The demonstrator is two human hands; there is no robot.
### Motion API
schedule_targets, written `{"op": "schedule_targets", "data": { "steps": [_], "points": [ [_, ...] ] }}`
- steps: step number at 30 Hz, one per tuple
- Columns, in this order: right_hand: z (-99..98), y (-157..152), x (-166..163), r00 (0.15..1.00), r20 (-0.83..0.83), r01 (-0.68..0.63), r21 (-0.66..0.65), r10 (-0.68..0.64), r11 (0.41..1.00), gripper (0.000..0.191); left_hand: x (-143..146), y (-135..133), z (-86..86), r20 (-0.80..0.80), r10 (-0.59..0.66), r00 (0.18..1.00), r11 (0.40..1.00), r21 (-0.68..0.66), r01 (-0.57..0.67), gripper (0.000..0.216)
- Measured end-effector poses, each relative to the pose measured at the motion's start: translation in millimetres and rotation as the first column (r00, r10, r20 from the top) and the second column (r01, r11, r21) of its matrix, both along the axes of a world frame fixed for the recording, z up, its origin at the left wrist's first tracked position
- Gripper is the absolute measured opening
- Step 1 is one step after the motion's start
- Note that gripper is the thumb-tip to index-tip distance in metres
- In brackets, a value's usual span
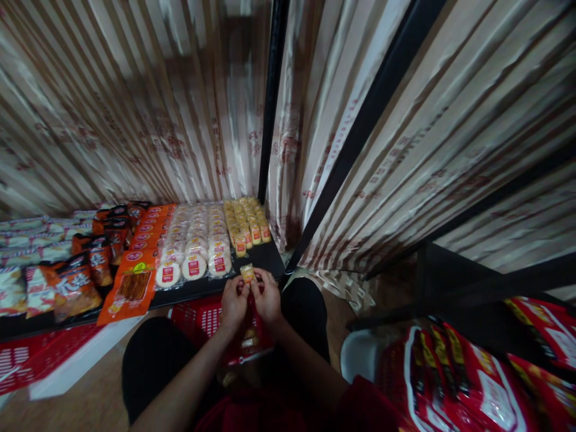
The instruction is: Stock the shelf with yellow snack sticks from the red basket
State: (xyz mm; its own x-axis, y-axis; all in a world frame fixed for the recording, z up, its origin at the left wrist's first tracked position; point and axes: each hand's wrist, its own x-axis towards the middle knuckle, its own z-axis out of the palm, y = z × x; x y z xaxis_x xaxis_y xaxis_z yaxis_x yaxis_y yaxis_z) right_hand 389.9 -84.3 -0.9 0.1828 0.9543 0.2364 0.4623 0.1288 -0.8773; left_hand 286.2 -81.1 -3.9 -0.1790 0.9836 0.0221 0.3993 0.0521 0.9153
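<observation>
Between my left hand (234,303) and my right hand (266,294) is a small yellow wrapped snack packet (247,273), pinched by the fingers of both. They hold it just in front of the black shelf (265,264). Behind it, rows of similar yellow packets (246,222) lie at the shelf's right end. Left of those are columns of round white crackers in clear wrappers (194,264). Below my hands, a red basket (202,318) stands between my knees, with a few yellowish packets (249,339) in it.
Orange flat snack packs (130,282), black-and-orange bags (76,285) and white bags (11,288) fill the shelf's left side. Black rack posts (351,150) stand before pleated curtains (135,108). Red bags (468,378) and a white tub (360,357) are at right.
</observation>
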Motion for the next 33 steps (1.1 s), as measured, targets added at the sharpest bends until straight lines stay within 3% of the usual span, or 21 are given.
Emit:
{"op": "schedule_targets", "data": {
  "steps": [6,12,19,28,33],
  "points": [
    [-1.5,8,6,0.998,0.061,0.012,0.017,-0.014,1.0,0.042,11,19,4.1,0.005,-0.005,1.0,0.999,0.039,0.005,0.024],
    [-6.9,18,8,0.995,0.093,0.03,0.034,-0.033,0.999,0.045,15,31,9.0,-0.095,-0.048,0.994,0.999,0.008,0.049,0.029],
    [-11.3,31,4,0.984,0.164,0.065,0.065,-0.075,0.996,0.048,20,37,8.3,-0.05,-0.003,0.999,1.0,-0.021,0.002,0.04],
    [-19.6,54,2,0.954,0.244,0.151,0.122,-0.177,0.981,0.05,28,43,21.5,-0.009,-0.036,0.999,0.999,-0.038,0.036,0.038],
    [-22.7,69,3,0.943,0.258,0.178,0.135,-0.208,0.975,0.052,29,50,18.5,-0.051,-0.027,0.998,0.999,-0.018,0.026,0.035]
  ]
}}
